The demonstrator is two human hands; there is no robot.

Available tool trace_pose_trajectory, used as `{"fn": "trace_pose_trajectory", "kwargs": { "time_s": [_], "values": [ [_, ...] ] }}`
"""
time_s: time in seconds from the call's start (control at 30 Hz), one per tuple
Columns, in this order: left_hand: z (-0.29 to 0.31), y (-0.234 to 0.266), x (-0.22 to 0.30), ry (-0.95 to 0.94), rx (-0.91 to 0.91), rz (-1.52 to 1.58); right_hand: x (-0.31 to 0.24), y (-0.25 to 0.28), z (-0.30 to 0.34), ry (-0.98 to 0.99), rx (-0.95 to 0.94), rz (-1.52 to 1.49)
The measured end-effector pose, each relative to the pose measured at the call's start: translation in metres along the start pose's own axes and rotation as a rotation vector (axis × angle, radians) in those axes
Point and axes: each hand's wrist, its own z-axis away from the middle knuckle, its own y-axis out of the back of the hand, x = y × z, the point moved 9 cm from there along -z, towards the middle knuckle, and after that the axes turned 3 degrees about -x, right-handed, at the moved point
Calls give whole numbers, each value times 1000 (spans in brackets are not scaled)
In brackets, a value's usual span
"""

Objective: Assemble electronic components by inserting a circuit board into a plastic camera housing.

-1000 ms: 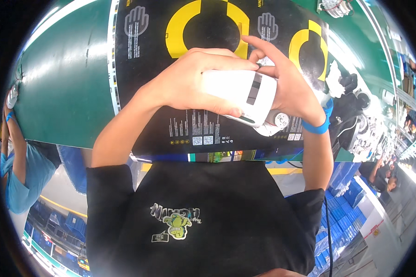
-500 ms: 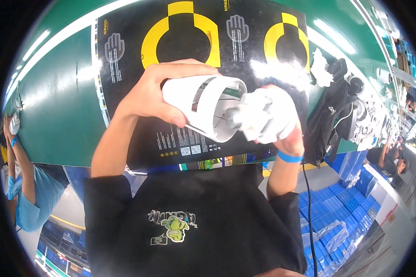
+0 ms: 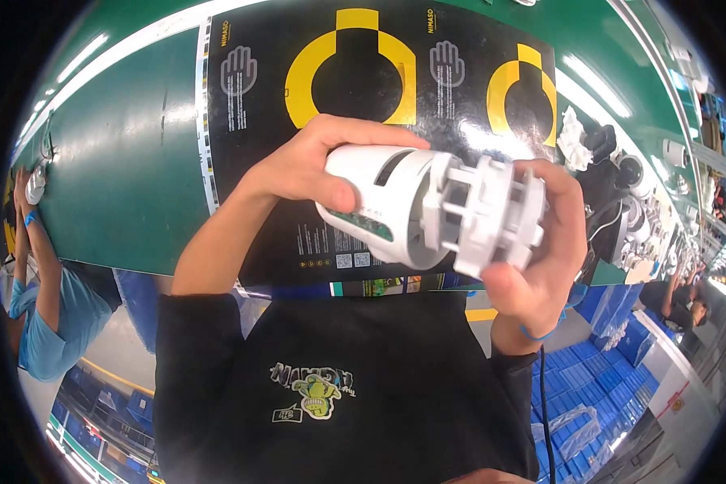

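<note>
My left hand (image 3: 310,165) is wrapped round a white cylindrical plastic housing (image 3: 375,189) with slots cut in its side, thumb on the near side. Through the lower slot a green circuit board (image 3: 363,224) shows. The housing lies tilted in the air, its open end toward the right. My right hand (image 3: 558,250) grips a white ribbed plastic insert (image 3: 488,214) by its outer end, fingers behind and thumb below. The insert's inner end sits at the mouth of the housing, partly inside it; how deep it reaches is hidden.
Beneath my hands a black printed sheet (image 3: 258,161) with yellow rings covers part of the green table (image 3: 129,161). White parts (image 3: 641,222) and a dark bag-like item (image 3: 601,194) lie to the right. A co-worker's arm (image 3: 44,266) is at far left; blue bins (image 3: 573,395) stand below right.
The insert has gone from just outside the housing's mouth to partly within it. Both hands have shifted right in the picture, and my right hand now holds the insert by its outer end.
</note>
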Motion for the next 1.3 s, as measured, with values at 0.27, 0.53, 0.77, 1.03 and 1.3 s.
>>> {"fn": "trace_pose_trajectory", "kwargs": {
  "time_s": [0.27, 0.53, 0.77, 1.03, 1.3],
  "values": [
    [3, 17, 4, 35, 185, -232, 3, -4, -10, -55, -27, 135],
    [-2, -6, -20, 103, -153, 205, -53, -16, -12, 649, -384, 433],
    [0, -15, -26, 118, -176, 384, -66, -64, 2, 751, -649, 701],
    [-9, -12, -16, 95, 10, 351, -9, -50, -12, 524, -365, 79],
    [-76, 0, 47, -138, 126, -805, 23, 14, 24, 610, 46, 230]
  ]
}}
